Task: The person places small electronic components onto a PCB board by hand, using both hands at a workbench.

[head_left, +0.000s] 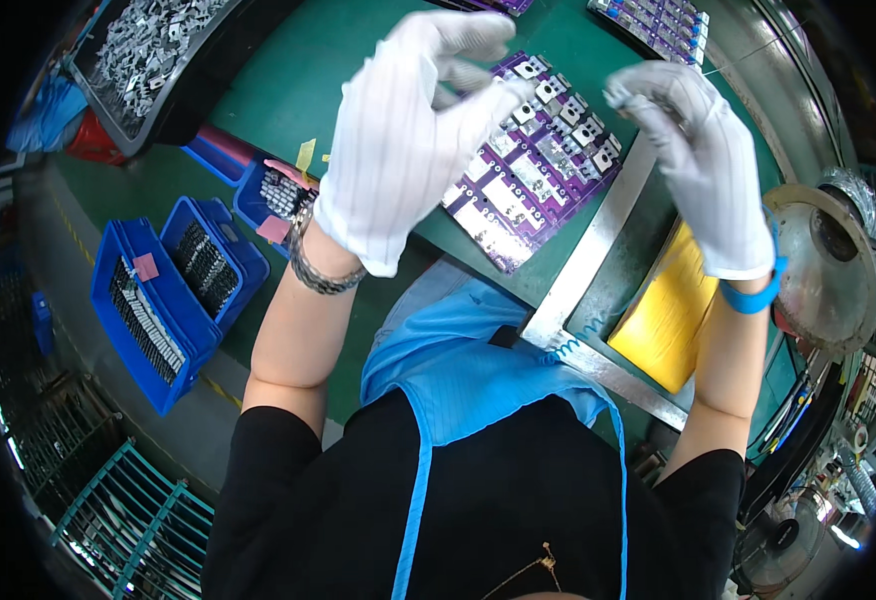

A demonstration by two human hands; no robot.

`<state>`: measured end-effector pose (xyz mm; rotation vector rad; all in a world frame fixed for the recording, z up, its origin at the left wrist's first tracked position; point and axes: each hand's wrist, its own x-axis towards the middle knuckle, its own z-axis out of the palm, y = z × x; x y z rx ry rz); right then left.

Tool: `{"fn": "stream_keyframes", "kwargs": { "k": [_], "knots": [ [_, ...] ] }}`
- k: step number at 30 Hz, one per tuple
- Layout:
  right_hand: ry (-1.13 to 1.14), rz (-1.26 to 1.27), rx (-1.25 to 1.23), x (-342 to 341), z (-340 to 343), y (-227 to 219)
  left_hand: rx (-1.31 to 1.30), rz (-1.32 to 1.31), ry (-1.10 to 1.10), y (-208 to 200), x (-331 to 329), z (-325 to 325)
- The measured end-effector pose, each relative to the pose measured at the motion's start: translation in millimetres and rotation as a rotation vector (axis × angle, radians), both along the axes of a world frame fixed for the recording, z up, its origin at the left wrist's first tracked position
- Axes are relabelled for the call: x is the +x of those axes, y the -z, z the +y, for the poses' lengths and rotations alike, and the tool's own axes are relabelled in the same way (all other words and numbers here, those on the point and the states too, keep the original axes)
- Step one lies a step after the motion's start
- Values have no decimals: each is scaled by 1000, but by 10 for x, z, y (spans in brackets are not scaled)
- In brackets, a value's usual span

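Note:
A purple circuit board panel [506,195] lies on the green table mat in front of me, with a row of small silver metal brackets [550,90] along its far part. My left hand [388,140], in a white striped glove, hovers over the panel's left side. Its thumb is stretched out, apart from the curved fingers, and I see nothing held between them. To the right of the panel, my gloved right hand [703,165] is raised with its fingers curled together. Whatever small thing may be at those fingertips is too blurred to name.
A black bin of metal brackets [148,60] stands at the far left. Blue bins [138,310] with small parts sit at the left. A yellow pad [663,305] lies beyond a metal frame bar [593,235]. Another panel [658,25] lies far right, above a round metal dish [828,270].

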<state>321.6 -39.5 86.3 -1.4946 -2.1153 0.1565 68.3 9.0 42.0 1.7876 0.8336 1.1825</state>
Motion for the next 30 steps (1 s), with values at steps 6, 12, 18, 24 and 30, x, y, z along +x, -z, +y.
{"fn": "stream_keyframes", "kwargs": {
  "k": [6, 12, 18, 24, 30],
  "knots": [
    [146, -422, -248, 519, -200, 110, 523, 530, -138, 217, -13, -35],
    [109, 4, -108, 311, -107, 94, 563, 555, -215, 299, 54, -32],
    [-264, -424, 59, 51, 167, 17, 659, 543, -243, 375, 70, 2],
    [-348, -473, 46, 22, 247, 72, 691, 502, -249, 383, 78, 4],
    [-338, -491, 100, 36, 262, 153, 696, 496, -260, 381, 76, 3]
  ]
}}
